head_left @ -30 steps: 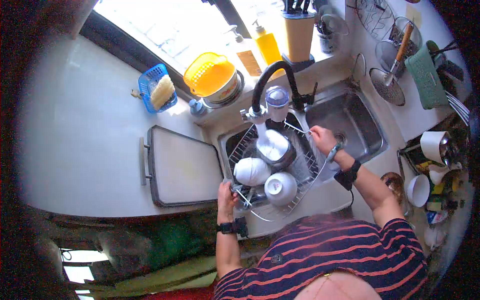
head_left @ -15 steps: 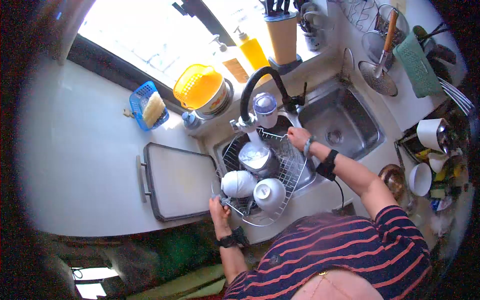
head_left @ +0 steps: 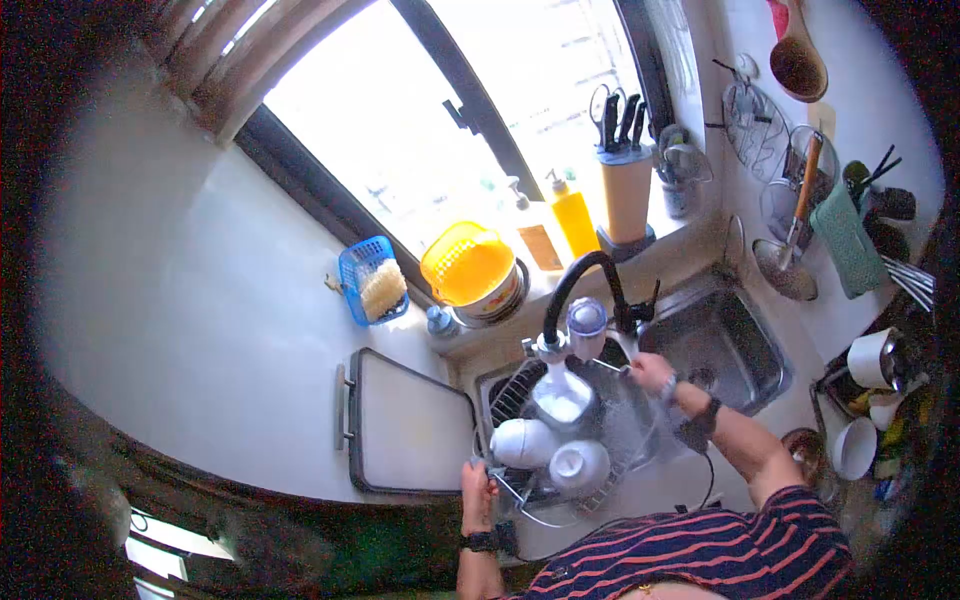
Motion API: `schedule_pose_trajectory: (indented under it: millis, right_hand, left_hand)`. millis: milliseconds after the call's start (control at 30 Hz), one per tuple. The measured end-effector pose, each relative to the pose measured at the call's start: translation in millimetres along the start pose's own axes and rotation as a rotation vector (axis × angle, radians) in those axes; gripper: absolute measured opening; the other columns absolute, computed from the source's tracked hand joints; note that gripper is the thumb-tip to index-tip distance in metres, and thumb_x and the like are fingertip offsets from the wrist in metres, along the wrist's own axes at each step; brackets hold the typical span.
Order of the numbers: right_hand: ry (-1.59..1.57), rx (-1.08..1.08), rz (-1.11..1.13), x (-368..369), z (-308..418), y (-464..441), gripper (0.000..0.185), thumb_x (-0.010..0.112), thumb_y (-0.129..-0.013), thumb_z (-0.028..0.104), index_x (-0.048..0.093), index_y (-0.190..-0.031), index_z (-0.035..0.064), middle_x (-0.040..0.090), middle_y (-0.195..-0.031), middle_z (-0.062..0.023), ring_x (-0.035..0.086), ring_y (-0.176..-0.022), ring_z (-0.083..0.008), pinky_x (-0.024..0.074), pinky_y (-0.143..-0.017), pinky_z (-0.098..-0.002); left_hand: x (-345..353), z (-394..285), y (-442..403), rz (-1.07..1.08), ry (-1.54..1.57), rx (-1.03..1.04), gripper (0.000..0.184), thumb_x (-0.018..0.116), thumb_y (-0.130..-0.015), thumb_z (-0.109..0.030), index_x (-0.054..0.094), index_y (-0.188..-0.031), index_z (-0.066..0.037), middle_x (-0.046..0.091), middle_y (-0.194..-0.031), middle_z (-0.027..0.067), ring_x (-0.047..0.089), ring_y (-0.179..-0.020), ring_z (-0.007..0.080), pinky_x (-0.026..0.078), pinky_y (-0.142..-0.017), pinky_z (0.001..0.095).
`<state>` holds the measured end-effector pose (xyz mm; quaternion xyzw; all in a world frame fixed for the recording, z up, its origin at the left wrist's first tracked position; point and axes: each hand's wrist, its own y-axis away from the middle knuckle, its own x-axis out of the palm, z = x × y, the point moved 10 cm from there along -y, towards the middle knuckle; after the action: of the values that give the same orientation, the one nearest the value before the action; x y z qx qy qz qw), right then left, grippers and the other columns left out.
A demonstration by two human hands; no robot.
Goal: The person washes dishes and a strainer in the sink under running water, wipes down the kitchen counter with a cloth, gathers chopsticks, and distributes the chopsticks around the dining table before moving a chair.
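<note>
My left hand [head_left: 478, 488] is closed on the left end of a wire dish rack [head_left: 545, 521] in the left sink basin. Its other end is held by my right hand [head_left: 655, 373], fingers wrapped around the wire near the tap. Two white bowls, one on its side [head_left: 522, 443] and one bottom up [head_left: 580, 466], lie in the rack. Behind them a container [head_left: 565, 402] sits under the water from the black gooseneck tap [head_left: 565, 300], which carries a filter [head_left: 587, 320]. Spray and motion blur the rack's right side.
To the right is a second sink basin [head_left: 745, 340]. A tray-like board [head_left: 415, 425] lies on the left counter. Along the window stand a blue basket [head_left: 365, 262], a yellow colander [head_left: 465, 262], pump bottles [head_left: 573, 220] and a knife block [head_left: 626, 195]. Utensils hang at right.
The camera view has tilted up, so everything sits lower and further right in the picture. Water now sprays across the rack's right side. Both hands keep hold of the rack.
</note>
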<state>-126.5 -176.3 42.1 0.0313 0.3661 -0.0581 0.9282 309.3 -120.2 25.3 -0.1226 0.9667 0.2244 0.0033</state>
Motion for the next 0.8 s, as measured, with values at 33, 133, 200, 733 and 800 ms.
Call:
schedule_pose_trajectory:
  millis: [33, 133, 200, 733, 800]
  right_hand:
    - [-0.027, 0.002, -0.011, -11.0, -8.0, 14.0, 0.021, 0.05, -0.075, 0.023, 0.056, -0.081, 0.0038, 0.057, -0.076, -0.0166, 0.057, -0.075, -0.0311, 0.0444, -0.066, -0.0386]
    - [-0.017, 0.031, -0.007, -39.7, -29.2, 52.0, 0.017, 0.051, -0.077, 0.018, 0.055, -0.082, 0.0027, 0.057, -0.067, -0.0134, 0.058, -0.06, -0.0241, 0.0465, -0.055, -0.0352]
    - [-0.286, 0.296, 0.056, -59.9, -51.1, 80.3, 0.013, 0.05, -0.079, 0.014, 0.054, -0.081, 0.0018, 0.054, -0.06, -0.0085, 0.054, -0.047, -0.016, 0.0447, -0.042, -0.0308]
    - [0.148, 0.652, -0.241, -226.4, -182.5, 154.5, 0.021, 0.048, -0.07, 0.014, 0.057, -0.087, 0.0054, 0.06, -0.073, -0.0159, 0.059, -0.062, -0.032, 0.0472, -0.064, -0.0403]
    - [0.146, 0.675, -0.271, -231.4, -201.2, 154.5, 0.022, 0.048, -0.069, 0.014, 0.058, -0.087, 0.0053, 0.06, -0.074, -0.0171, 0.06, -0.064, -0.0318, 0.0471, -0.065, -0.0405]
  left_hand:
    - [16.9, -9.0, 7.4, 0.07, -0.039, -0.031, 0.014, 0.045, -0.082, -0.02, 0.04, -0.084, -0.007, 0.04, -0.055, 0.001, 0.039, -0.037, 0.0086, 0.03, -0.028, 0.0228]
    - [60.3, -27.9, 24.6, 0.179, -0.126, -0.068, 0.014, 0.046, -0.081, -0.021, 0.042, -0.083, -0.008, 0.04, -0.055, 0.0002, 0.038, -0.037, 0.0081, 0.028, -0.029, 0.0215]
    - [87.2, -23.2, 21.9, 0.276, -0.229, -0.056, 0.015, 0.046, -0.081, -0.023, 0.043, -0.081, -0.009, 0.039, -0.055, -0.0012, 0.037, -0.038, 0.0078, 0.027, -0.031, 0.0215]
    - [345.9, 16.0, 22.3, 0.823, -0.314, 0.013, 0.009, 0.045, -0.078, -0.01, 0.048, -0.079, -0.001, 0.047, -0.057, 0.0039, 0.045, -0.04, 0.0123, 0.041, -0.034, 0.0271]
    - [363.4, 24.0, 15.7, 0.795, -0.31, -0.018, 0.009, 0.044, -0.077, -0.008, 0.046, -0.083, -0.001, 0.048, -0.059, 0.0053, 0.047, -0.041, 0.0133, 0.044, -0.035, 0.0289]
